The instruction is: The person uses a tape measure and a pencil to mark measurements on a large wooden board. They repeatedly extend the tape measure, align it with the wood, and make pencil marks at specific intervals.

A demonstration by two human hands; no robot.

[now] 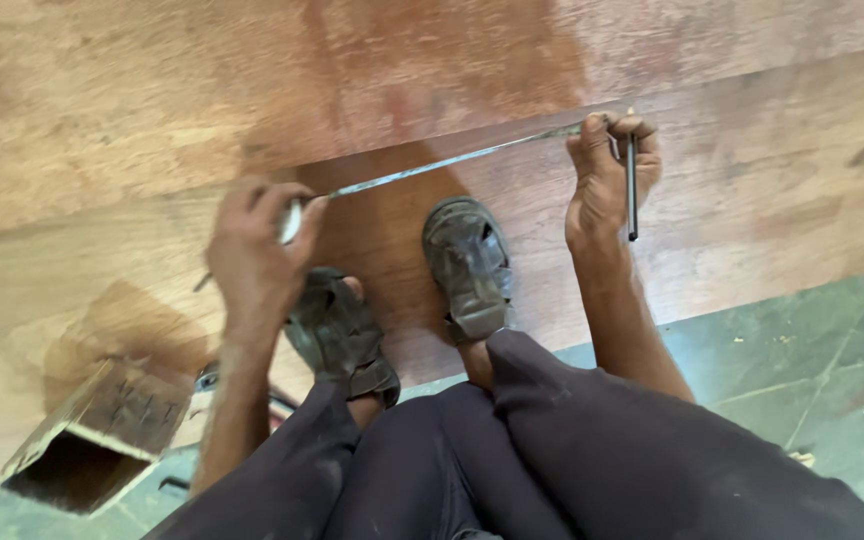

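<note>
Tape measure (pixel 452 160): we stretch it between our hands; left hand (pixel 252 250) clasps its case, right hand (pixel 607 180) pinches its end plus pencil (pixel 632 190).

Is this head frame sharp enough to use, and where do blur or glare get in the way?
Head view: soft daylight, no harsh glare; plywood sheet reads clearly. Left hand is motion-blurred on the tape case; right hand with pencil is sharper. The tape blade shines faintly. Edges curve slightly.

You see soft, warm daylight, a pale glare washing the plywood sheet's (pixel 102 90) far edge, and mild blur throughout.
</note>
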